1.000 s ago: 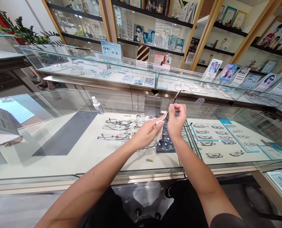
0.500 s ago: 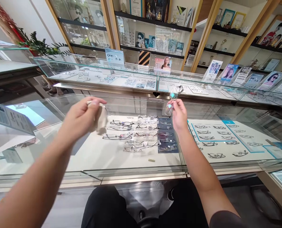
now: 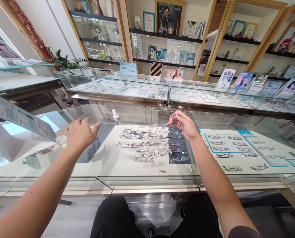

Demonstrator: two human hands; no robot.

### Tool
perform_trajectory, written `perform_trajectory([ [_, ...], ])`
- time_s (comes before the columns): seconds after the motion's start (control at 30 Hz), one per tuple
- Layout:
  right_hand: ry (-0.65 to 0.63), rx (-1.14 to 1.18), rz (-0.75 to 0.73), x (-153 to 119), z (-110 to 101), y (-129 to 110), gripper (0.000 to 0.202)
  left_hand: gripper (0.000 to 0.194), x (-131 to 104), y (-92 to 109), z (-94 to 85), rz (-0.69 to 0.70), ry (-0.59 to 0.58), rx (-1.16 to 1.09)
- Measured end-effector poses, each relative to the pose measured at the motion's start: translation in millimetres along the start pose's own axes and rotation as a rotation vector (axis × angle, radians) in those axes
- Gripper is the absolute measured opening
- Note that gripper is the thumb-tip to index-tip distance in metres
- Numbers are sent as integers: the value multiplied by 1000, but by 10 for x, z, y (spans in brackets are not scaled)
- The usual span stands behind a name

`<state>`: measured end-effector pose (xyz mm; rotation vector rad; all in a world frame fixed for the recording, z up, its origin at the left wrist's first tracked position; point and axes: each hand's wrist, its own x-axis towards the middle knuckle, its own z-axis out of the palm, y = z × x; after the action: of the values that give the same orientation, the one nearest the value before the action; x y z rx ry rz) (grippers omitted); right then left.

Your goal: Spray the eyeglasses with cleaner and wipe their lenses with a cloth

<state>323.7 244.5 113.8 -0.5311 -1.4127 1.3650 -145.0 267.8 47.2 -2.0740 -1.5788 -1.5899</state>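
Note:
My left hand (image 3: 81, 135) hangs over the left part of the glass display case (image 3: 147, 181), fingers spread, with nothing visible in it. A small white spray bottle (image 3: 116, 118) stands on the glass to the right of that hand. My right hand (image 3: 186, 126) pinches a pair of thin-rimmed eyeglasses (image 3: 170, 108), held tilted above the case; the fingers hide part of the frame. No cloth shows in the view now. Under the glass, several rows of eyeglasses (image 3: 130, 144) lie below and left of my right hand.
A folded printed sign (image 3: 21, 115) stands at the left. More framed glasses (image 3: 232, 168) lie in the right-hand case section. Behind runs a second glass counter (image 3: 122, 96) with upright cards (image 3: 128, 68), backed by wooden shelves (image 3: 166, 34).
My left hand has let go of the beige cloth and its fingers have spread. The spray bottle has come into view. My right hand has turned the eyeglasses and lowered them slightly.

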Motion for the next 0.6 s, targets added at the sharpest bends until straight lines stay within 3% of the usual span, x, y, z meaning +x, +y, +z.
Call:
perform_trajectory([
  [0.03, -17, -16, 15, 26, 6, -30, 31, 50, 29, 223, 49, 18, 86, 87],
  [0.13, -103, -111, 50, 142, 41, -174, 28, 42, 178, 1082, 221, 256, 54, 116],
  [0.23, -207, -221, 30, 258, 99, -395, 24, 75, 368, 1919, 389, 444, 7, 22],
  [0.3, -269, -277, 4, 295, 136, -570, 22, 89, 494, 2298, 486, 531, -50, -21],
  [0.4, -300, -334, -26, 276, 167, -828, 21, 87, 657, 2544, 609, 661, -57, -90],
  [0.6, -287, -466, -55, 140, 144, -1159, 19, 70, 844, 2635, 720, 764, 144, -159],
])
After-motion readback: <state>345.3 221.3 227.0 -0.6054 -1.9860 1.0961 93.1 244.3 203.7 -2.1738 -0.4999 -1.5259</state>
